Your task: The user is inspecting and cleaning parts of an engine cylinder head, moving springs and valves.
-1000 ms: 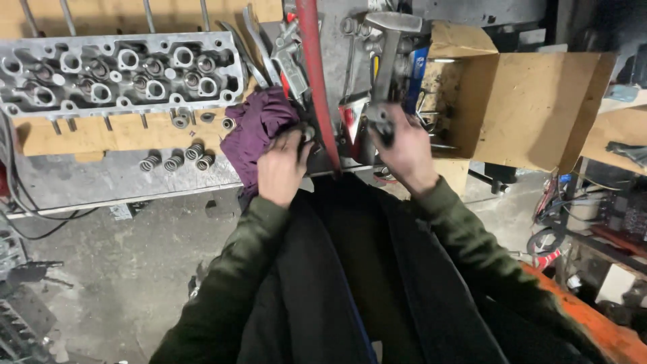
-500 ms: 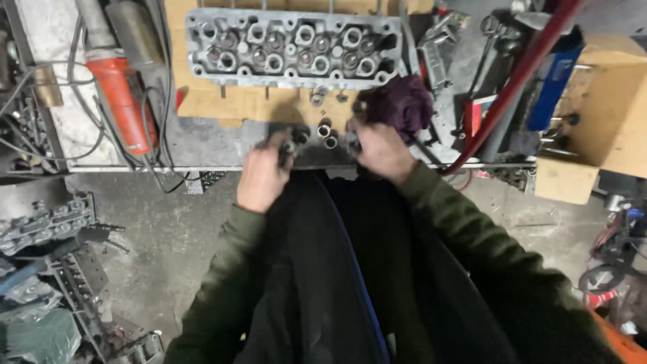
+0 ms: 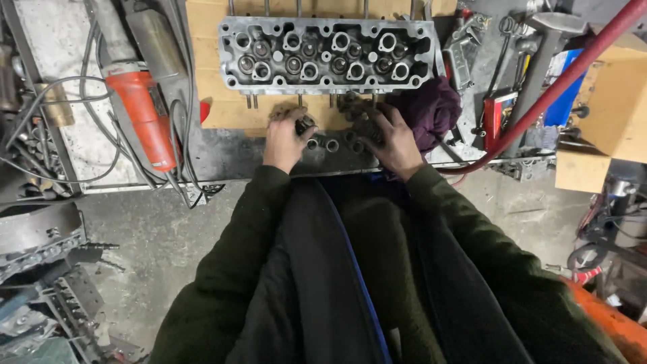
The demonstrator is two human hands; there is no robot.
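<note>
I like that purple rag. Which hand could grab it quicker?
Probably the right hand: it lies right beside the purple rag, while the left hand sits farther off, past the small metal cylinders.

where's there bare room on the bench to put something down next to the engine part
Bare wood shows left of the cylinder head, between it and the orange grinder. A dark metal strip lies bare left of the left hand. It is crowded between the hands with small metal cylinders, and right of the right hand with a purple rag and tools.
</note>
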